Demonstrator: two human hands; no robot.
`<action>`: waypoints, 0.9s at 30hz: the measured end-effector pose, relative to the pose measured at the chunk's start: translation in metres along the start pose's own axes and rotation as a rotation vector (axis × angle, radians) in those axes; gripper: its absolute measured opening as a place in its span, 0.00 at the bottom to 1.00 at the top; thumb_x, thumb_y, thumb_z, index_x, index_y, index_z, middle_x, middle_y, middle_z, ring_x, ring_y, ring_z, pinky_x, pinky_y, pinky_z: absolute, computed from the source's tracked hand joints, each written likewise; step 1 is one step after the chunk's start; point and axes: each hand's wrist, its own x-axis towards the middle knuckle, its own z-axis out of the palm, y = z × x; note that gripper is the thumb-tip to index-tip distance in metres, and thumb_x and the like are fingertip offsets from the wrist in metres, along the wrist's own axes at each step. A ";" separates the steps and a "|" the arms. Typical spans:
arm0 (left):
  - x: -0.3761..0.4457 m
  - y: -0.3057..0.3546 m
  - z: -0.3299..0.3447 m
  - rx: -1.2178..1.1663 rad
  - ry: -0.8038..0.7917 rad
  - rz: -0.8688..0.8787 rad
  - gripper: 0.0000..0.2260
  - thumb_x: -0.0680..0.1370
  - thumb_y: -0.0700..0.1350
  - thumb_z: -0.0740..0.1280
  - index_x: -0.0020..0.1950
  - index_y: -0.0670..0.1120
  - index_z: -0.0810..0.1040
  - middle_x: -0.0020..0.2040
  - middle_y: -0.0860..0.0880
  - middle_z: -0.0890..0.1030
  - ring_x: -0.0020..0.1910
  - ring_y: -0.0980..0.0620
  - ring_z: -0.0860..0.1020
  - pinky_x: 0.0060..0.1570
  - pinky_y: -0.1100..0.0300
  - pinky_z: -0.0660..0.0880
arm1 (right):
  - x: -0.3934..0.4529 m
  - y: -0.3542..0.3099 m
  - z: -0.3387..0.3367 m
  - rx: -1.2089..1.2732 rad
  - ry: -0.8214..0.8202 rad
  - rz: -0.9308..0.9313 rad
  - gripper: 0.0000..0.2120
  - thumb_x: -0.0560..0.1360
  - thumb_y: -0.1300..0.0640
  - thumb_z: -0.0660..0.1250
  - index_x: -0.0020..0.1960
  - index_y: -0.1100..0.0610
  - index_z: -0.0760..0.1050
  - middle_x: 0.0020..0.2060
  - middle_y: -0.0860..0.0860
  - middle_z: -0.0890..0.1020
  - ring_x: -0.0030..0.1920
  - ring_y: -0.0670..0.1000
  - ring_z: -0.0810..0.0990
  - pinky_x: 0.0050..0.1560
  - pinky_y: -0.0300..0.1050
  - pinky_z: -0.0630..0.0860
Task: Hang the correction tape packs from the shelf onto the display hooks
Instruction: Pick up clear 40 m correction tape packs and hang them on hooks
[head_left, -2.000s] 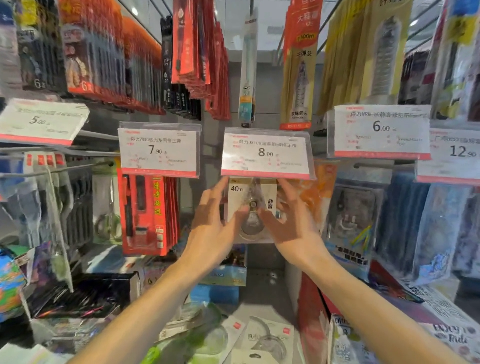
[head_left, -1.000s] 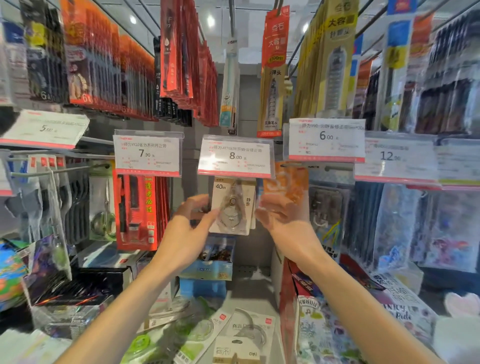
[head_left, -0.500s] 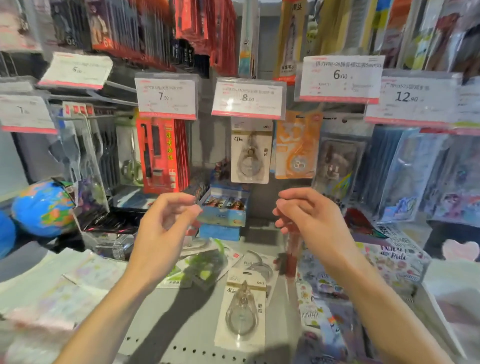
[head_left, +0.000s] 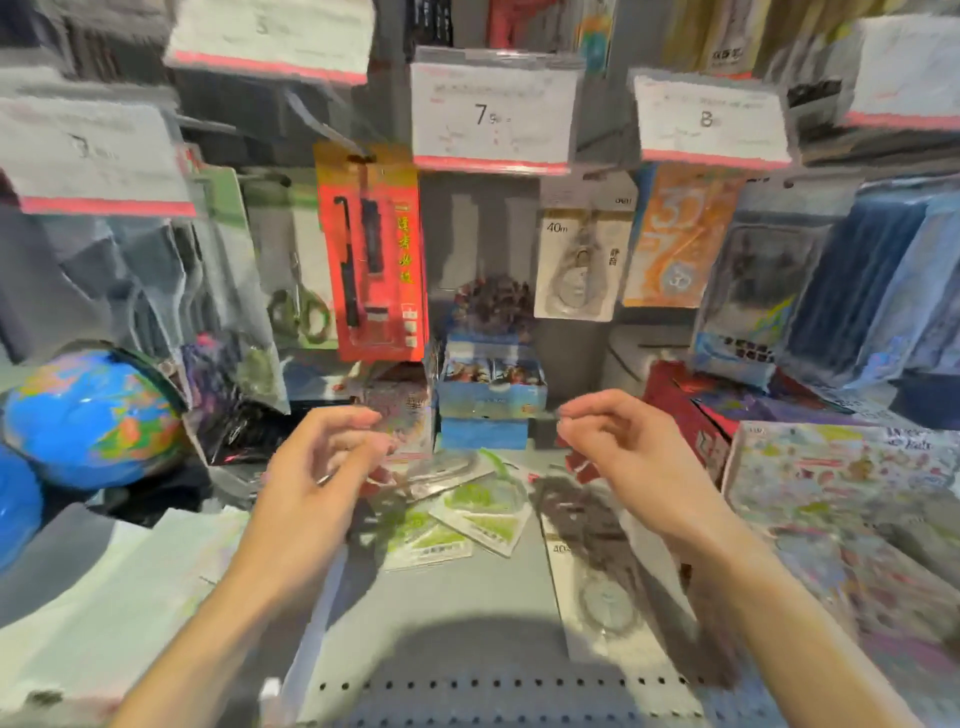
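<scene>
One white 40m correction tape pack (head_left: 579, 260) hangs on a display hook under the 8 price tag (head_left: 709, 122). Another white pack (head_left: 597, 597) lies flat on the grey shelf (head_left: 457, 587), partly under my right forearm. Several green-printed packs (head_left: 467, 514) lie scattered between my hands. My left hand (head_left: 317, 483) hovers above the shelf, fingers loosely curled, holding nothing. My right hand (head_left: 623, 457) hovers at the same height, thumb and fingertips close together, also holding nothing. The frame is motion-blurred.
A red pen pack (head_left: 374, 249) hangs under the 7 price tag (head_left: 491, 111). An orange pack (head_left: 675, 239) hangs right of the hung tape. A blue globe (head_left: 88, 415) sits at left, stacked blue boxes (head_left: 488, 400) at the back, and colourful sticker books (head_left: 841, 483) at right.
Both hands let go of the hung pack and dropped from the hook to above the shelf. The view tilted down and shifted left, bringing the shelf packs closer.
</scene>
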 end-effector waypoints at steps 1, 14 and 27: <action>0.001 -0.004 -0.009 -0.004 -0.012 -0.014 0.05 0.78 0.44 0.71 0.53 0.54 0.81 0.43 0.52 0.87 0.39 0.57 0.85 0.44 0.65 0.80 | 0.002 0.005 0.011 -0.026 -0.009 0.019 0.04 0.80 0.65 0.71 0.54 0.61 0.81 0.39 0.54 0.84 0.39 0.51 0.79 0.42 0.46 0.74; 0.005 -0.031 -0.051 -0.056 0.034 -0.173 0.07 0.79 0.35 0.70 0.52 0.47 0.81 0.40 0.48 0.87 0.36 0.52 0.83 0.39 0.65 0.80 | 0.085 0.086 0.106 -0.682 -0.285 0.035 0.20 0.79 0.46 0.71 0.68 0.53 0.77 0.67 0.51 0.77 0.69 0.52 0.75 0.70 0.47 0.70; 0.001 -0.034 -0.042 -0.011 0.054 -0.200 0.06 0.80 0.36 0.70 0.54 0.46 0.81 0.40 0.52 0.87 0.35 0.55 0.83 0.37 0.65 0.80 | 0.115 0.098 0.106 -0.572 -0.473 0.071 0.32 0.70 0.44 0.81 0.70 0.53 0.77 0.63 0.47 0.76 0.63 0.48 0.78 0.58 0.37 0.69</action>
